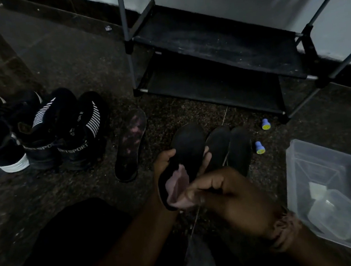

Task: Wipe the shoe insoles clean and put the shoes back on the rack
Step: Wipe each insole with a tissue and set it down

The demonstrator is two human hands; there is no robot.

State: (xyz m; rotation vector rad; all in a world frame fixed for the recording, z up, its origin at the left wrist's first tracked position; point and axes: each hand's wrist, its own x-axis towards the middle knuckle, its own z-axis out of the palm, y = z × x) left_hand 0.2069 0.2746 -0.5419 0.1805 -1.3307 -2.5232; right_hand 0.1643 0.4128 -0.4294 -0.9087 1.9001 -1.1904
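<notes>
Clearly the job is mid-way, judging by the head view: the black metal-framed shoe rack (214,46) holds no shoes on the shelves in view, and four dark sneakers (37,132) stand in a row on the speckled floor (72,57) well to its left. A worn dark insole with pinkish patches (130,145) lies flat beside the nearest sneaker, and two more dark insoles (229,148) lie side by side further right, near two small blue-and-yellow caps (266,124).

The left hand (165,165) has its fingers curled round a black insole (188,146), holding it up off the floor with the toe pointing away. The right hand (228,194) pinches a pinkish cloth (178,187) against the heel end of that insole, so the insole sits between the two grips. Whether any insole is already clean cannot be told in this dim light. Wiping seems under way; refitting insoles and racking all the shoes remain. A clear plastic tub (306,161) sits at the right.
</notes>
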